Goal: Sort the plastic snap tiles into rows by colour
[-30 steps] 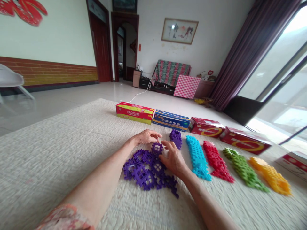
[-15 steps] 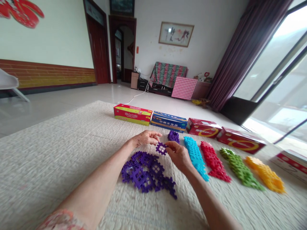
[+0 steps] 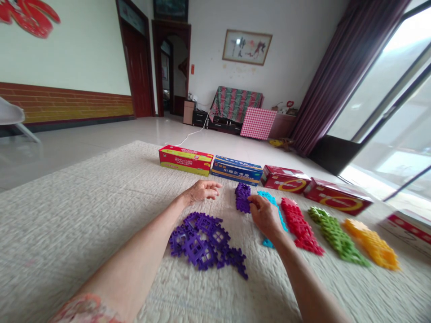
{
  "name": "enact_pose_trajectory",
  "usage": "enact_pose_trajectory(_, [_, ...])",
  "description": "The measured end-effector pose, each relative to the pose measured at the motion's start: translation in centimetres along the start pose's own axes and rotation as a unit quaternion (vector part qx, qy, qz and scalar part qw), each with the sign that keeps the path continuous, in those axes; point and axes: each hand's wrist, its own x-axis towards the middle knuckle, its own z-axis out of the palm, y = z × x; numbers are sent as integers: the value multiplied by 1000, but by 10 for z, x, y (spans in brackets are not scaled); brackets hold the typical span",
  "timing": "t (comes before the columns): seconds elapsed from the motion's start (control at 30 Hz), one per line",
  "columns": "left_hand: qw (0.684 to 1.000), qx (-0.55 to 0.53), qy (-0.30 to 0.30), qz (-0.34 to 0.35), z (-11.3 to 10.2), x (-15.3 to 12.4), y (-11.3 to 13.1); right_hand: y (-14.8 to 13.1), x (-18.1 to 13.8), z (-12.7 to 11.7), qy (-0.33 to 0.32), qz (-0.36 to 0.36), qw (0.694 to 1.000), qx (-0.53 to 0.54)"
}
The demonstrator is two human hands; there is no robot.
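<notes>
A loose heap of purple plastic grid tiles (image 3: 205, 240) lies on the cream quilted mat (image 3: 84, 224). Beyond it stands a short row of stacked purple tiles (image 3: 242, 196). My right hand (image 3: 264, 215) pinches a purple tile against the near end of that row. My left hand (image 3: 202, 190) rests on the mat to the left of the row, fingers loosely curled and holding nothing. Rows of blue tiles (image 3: 274, 204), red tiles (image 3: 298, 220), green tiles (image 3: 333, 233) and yellow tiles (image 3: 372, 244) lie to the right; my right hand covers part of the blue row.
Several flat cartons line the mat's far edge: a red-yellow one (image 3: 186, 159), a blue one (image 3: 236, 169), two red ones (image 3: 285, 178) (image 3: 338, 195). Another carton (image 3: 409, 233) lies at the far right. Tiled floor, a white chair (image 3: 13, 119) and glass doors surround the mat.
My right hand carried a purple tile from above the heap to the near end of the stacked purple row. My left hand let go and settled on the mat.
</notes>
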Motion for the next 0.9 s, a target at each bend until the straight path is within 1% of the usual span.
enact_pose_trajectory(0.2, [1000,10,15,-6,0,-1,3,-1,1,1,48,-9,998,-27])
enact_pose_trajectory(0.33, [1000,-2,26,2,-2,1,4,-6,1,1,60,-23,998,-23])
enact_pose_trajectory(0.43, [999,4,43,3,-5,1,4,-16,-2,4,61,-56,997,-6])
enact_pose_trajectory(0.53, [996,28,79,-22,-6,-2,2,-30,-10,9,22,-108,993,35])
enact_pose_trajectory(0.6, [992,53,109,-46,-7,-7,0,-40,-18,13,-26,-124,990,69])
enact_pose_trajectory(0.67, [984,81,145,-59,-7,-16,-2,-52,-26,15,-81,-125,984,95])
enact_pose_trajectory(0.73, [978,95,177,-55,-7,-28,-5,-64,-35,16,-131,-136,975,114])
enact_pose_trajectory(0.8, [976,96,193,-39,-6,-41,-8,-75,-43,17,-163,-162,966,120])
enact_pose_trajectory(0.9, [974,115,196,1,-2,-56,-15,-88,-53,22,-173,-182,963,98])
